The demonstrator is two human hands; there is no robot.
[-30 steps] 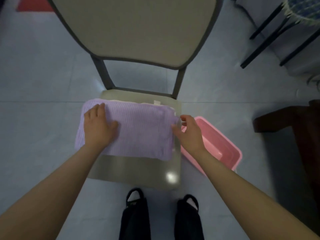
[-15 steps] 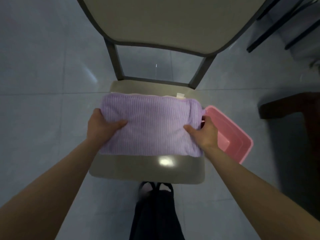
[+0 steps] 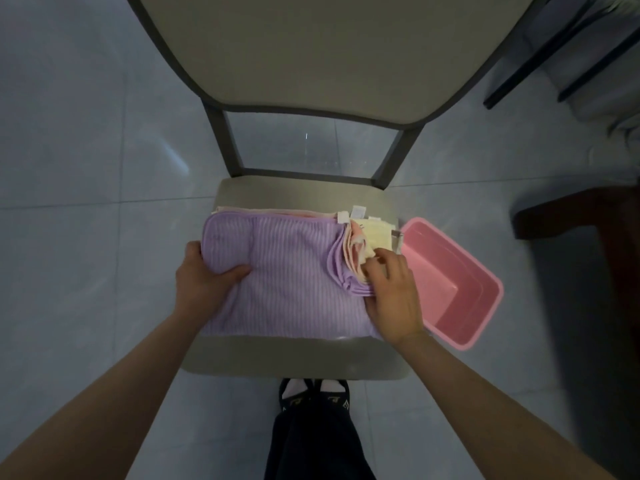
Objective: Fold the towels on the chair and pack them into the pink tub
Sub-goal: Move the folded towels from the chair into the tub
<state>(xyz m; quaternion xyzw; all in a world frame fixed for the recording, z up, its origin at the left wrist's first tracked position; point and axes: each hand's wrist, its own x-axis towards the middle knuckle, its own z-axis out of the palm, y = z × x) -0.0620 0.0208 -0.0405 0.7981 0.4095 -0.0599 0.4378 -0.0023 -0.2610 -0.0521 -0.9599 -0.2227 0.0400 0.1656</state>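
The soft, folded, rectangular towel stack [image 3: 294, 282] is lying on the beige padded chair seat [image 3: 294, 358], toward the seat's back & middle. A lilac ribbed cloth towel [image 3: 284, 258] is sitting on top. At the stack's right edge, layers of a pale pink towel [image 3: 354, 237] & a cream-yellow towel [image 3: 375, 236] are fanning out from under it, w/ small white tags [image 3: 356, 213] showing at the far right corner.

The left hand [image 3: 201, 278] is gripping the stack's left edge, thumb pressing on top of the lilac towel, fingers tucked under & hidden. The right hand [image 3: 391, 296] is gripping the right edge, fingers curling into the fanned layers, fingertips touching the cream-yellow one.

The pink rectangular plastic tub [image 3: 436, 258] is standing open side up on the grey tiled floor [image 3: 86, 168], just beside the seat's right side. The chair's beige backrest w/ dark frame [image 3: 329, 46] is filling the top of the view. Below the seat's near edge, the person's feet in dark slippers [image 3: 332, 400] are standing together. A dark wooden furniture piece [image 3: 588, 216] is sitting further right, apart from the tub.
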